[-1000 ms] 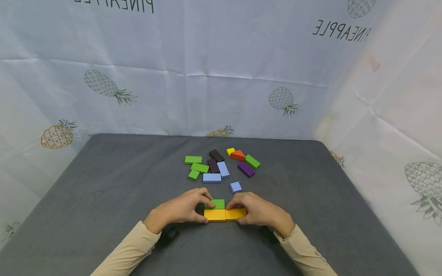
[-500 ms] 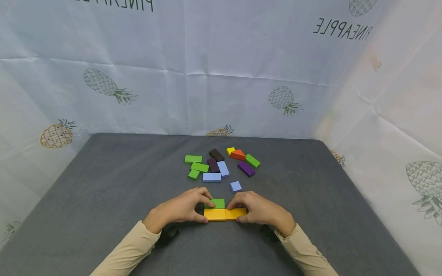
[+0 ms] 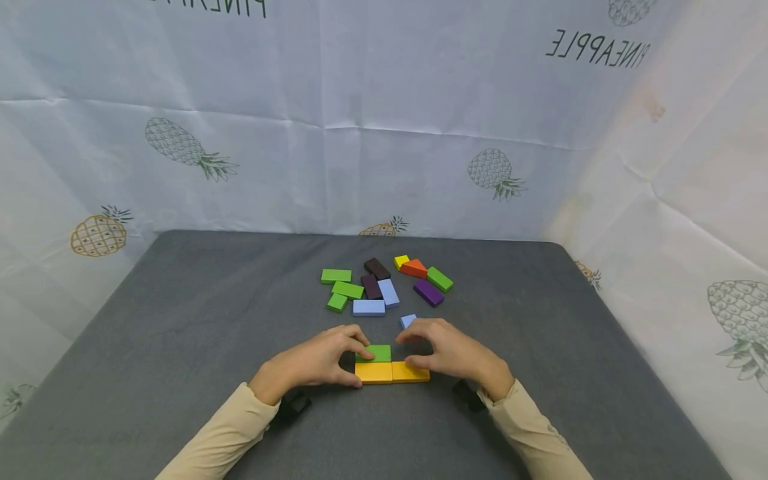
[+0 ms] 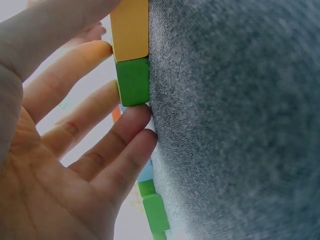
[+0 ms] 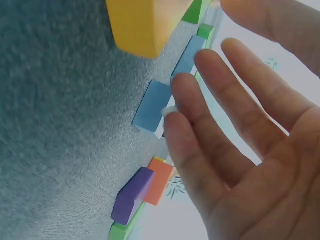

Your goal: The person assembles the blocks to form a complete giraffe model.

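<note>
Two yellow-orange blocks lie end to end: a left yellow block (image 3: 373,374) and a right yellow block (image 3: 411,375). Against the left one's far side sits a green block (image 3: 379,354). My left hand (image 3: 327,357) pinches this pair, thumb at the yellow block's near side and fingertips on the green one, as the green block (image 4: 134,82) in the left wrist view confirms. Above the right yellow block hovers my right hand (image 3: 451,351), fingers loosely bent and holding nothing. A small light blue block (image 3: 407,321) is partly hidden behind its fingers.
Farther back lie several loose blocks, among them a light blue block (image 3: 369,308), a dark block (image 3: 377,269), an orange triangular block (image 3: 414,269) and a purple block (image 3: 429,293). A pineapple-print cloth (image 3: 336,180) hangs behind the grey table (image 3: 228,300).
My right hand has let go of the right yellow block and lifted slightly up and away, its fingertips now near the small light blue block. The left hand stays in place.
</note>
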The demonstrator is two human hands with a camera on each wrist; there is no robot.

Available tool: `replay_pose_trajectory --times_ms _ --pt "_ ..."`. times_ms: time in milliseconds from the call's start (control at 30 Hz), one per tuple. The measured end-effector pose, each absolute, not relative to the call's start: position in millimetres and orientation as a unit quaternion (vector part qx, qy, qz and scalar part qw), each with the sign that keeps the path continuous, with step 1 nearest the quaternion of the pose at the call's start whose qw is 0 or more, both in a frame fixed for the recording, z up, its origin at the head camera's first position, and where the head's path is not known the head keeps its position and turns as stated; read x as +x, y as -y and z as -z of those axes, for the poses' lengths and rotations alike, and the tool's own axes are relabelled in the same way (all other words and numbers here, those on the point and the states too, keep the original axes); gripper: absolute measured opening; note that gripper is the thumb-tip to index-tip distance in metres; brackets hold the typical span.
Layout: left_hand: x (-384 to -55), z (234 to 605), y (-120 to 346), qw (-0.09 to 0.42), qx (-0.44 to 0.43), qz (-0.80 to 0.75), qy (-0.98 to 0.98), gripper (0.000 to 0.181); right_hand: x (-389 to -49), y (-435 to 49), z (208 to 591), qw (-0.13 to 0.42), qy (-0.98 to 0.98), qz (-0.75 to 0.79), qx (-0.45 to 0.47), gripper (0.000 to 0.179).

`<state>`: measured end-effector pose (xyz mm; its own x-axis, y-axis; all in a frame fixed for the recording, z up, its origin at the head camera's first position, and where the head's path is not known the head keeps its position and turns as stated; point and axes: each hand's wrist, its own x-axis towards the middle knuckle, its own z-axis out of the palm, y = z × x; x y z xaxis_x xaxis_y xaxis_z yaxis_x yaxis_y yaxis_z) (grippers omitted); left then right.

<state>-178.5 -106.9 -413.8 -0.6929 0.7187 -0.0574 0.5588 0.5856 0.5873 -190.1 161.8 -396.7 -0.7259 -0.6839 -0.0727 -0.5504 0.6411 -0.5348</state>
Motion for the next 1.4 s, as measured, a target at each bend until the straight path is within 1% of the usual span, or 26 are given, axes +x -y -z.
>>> replay_pose_trajectory --times_ms 400,667,900,1400 --pt "-178.7 413.9 106.6 0.143 0.367 -0.267 -0.880 0.043 -210.8 -148.6 395.8 0.092 -0.898 0.237 -0.359 0.029" --pt "-178.8 413.2 106.6 0.146 0.365 -0.267 -0.880 0.043 -225.3 -132.7 392.6 0.091 -0.902 0.216 -0.363 0.032" --pt "-179.3 412.8 108.0 0.142 0.370 -0.267 -0.879 0.042 -236.7 -123.3 393.3 0.074 -0.898 0.192 -0.389 0.032" --pt "-180.2 414.0 108.4 0.140 0.379 -0.271 -0.874 0.043 -249.9 -107.0 395.2 0.101 -0.913 0.160 -0.360 0.035"
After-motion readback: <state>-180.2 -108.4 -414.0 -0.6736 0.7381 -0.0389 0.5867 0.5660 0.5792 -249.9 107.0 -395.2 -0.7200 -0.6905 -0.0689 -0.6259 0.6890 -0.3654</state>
